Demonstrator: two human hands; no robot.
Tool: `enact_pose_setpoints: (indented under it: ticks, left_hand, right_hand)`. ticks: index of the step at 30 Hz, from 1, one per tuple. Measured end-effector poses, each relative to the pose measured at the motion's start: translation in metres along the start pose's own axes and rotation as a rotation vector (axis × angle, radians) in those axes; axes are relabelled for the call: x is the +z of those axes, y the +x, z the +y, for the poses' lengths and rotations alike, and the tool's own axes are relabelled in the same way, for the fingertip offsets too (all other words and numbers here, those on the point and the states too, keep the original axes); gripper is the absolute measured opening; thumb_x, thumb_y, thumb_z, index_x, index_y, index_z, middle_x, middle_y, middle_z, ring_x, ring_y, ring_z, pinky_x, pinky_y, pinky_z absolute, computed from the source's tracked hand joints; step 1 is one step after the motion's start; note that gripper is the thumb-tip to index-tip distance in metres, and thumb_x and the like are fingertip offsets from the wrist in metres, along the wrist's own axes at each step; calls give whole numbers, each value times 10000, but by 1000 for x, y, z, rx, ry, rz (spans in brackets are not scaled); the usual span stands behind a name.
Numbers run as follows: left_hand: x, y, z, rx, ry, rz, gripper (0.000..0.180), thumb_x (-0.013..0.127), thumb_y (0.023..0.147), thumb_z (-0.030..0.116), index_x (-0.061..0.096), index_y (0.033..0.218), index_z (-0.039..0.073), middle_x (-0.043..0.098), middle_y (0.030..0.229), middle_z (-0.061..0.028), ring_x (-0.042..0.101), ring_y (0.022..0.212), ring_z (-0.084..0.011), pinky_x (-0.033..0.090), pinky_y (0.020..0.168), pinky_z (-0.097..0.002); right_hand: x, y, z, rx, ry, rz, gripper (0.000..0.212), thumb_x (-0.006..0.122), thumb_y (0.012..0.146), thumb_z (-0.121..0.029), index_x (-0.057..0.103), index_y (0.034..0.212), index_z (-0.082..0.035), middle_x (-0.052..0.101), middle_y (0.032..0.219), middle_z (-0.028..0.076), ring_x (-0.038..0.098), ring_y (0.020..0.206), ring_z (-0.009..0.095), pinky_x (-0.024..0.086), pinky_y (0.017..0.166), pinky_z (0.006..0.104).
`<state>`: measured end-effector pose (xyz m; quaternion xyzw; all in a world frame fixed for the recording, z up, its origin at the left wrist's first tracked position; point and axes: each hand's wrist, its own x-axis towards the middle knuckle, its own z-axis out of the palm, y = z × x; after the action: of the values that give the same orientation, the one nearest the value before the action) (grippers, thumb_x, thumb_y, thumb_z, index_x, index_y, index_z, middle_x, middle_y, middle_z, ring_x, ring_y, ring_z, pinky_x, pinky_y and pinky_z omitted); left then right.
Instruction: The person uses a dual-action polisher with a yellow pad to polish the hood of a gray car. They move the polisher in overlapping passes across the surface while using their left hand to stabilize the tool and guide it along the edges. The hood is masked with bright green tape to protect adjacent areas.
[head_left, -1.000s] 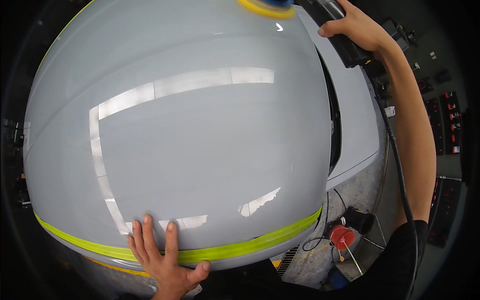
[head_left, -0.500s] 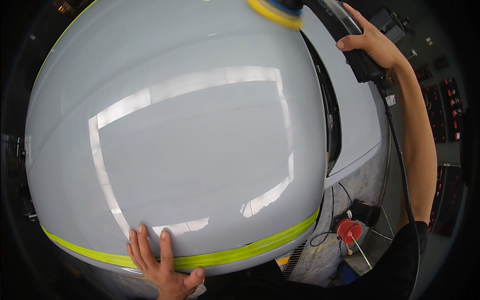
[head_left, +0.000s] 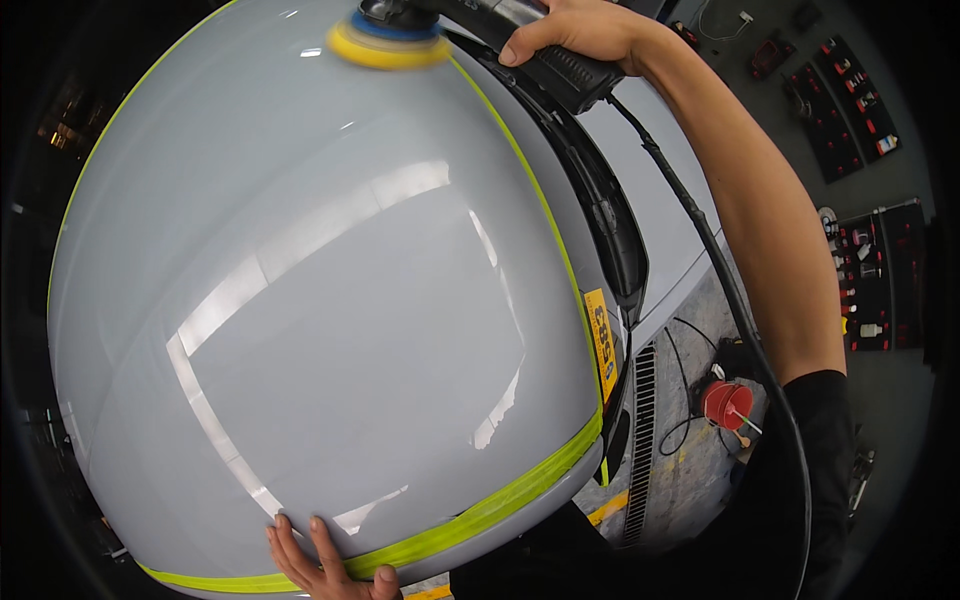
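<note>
A glossy grey car body panel (head_left: 370,290) fills the middle, bordered by yellow-green masking tape (head_left: 485,515). At the far right corner my right hand (head_left: 590,30) is wrapped round the black body of a power polisher (head_left: 570,82). Its yellow foam pad (head_left: 390,48), under a blue backing plate, lies on the panel beside the far end of the tape and looks blurred. My left hand (head_left: 325,570) rests at the near edge, fingers apart, fingertips on the paint and palm over the tape. It holds nothing.
The polisher's black cord (head_left: 690,205) hangs along my right arm. Right of the panel are black trim (head_left: 610,215) and a yellow sticker (head_left: 601,345). On the floor stand a red bucket (head_left: 725,403) and a drain grate (head_left: 640,440). Dark racks (head_left: 865,270) hold small items.
The polisher in my right hand has moved left across the far part of the panel. My view has shifted, bringing the right-edge tape and yellow sticker into sight. My left hand stays at the near edge.
</note>
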<state>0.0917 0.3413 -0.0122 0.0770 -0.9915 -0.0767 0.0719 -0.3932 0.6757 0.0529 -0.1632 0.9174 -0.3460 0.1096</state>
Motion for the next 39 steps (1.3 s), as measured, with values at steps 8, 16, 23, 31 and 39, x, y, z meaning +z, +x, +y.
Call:
enact_pose_setpoints:
  ticks: [8,16,23,31,39]
  left_hand:
    - [4,-4,-3,7,-1,5,830,377,991,742,538,1517,120,355,1621,-243,325,1453,-503,259,1147,-685]
    - [6,-5,-3,8,-14,5,794,394,1001,709,534,1523,127,342,1632,-235,314,1462,-497,250,1141,-706]
    - [6,-6,-4,10,-15,20,788,404,1000,708,553,1508,125,353,1626,-234,325,1455,-498,262,1143,-694]
    - [4,-5,-1,6,1,13,786,395,1007,708,543,1516,128,360,1621,-235,329,1455,-496,262,1146,-694]
    - [5,1,-3,34,-9,46,784,374,1014,710,534,1523,135,355,1627,-227,324,1463,-488,259,1159,-684]
  right_hand:
    - [-7,-8,13,-21,208,-119,1226,868,690,-338,168,1655,-51,303,1629,240,368,1464,294,383,1147,380]
    - [-8,-4,14,-86,154,-52,1183,866,693,-308,213,1638,-21,377,1579,214,413,1419,269,391,1132,365]
    - [-2,-7,32,-83,156,40,1158,869,708,-304,229,1636,-36,397,1560,186,409,1410,262,393,1132,375]
    - [-3,-34,32,20,480,-175,1179,868,729,-285,170,1658,-86,444,1509,184,530,1277,246,498,1009,381]
    - [-1,-41,49,31,423,-95,1161,865,739,-281,176,1656,-106,466,1480,184,553,1233,215,527,960,387]
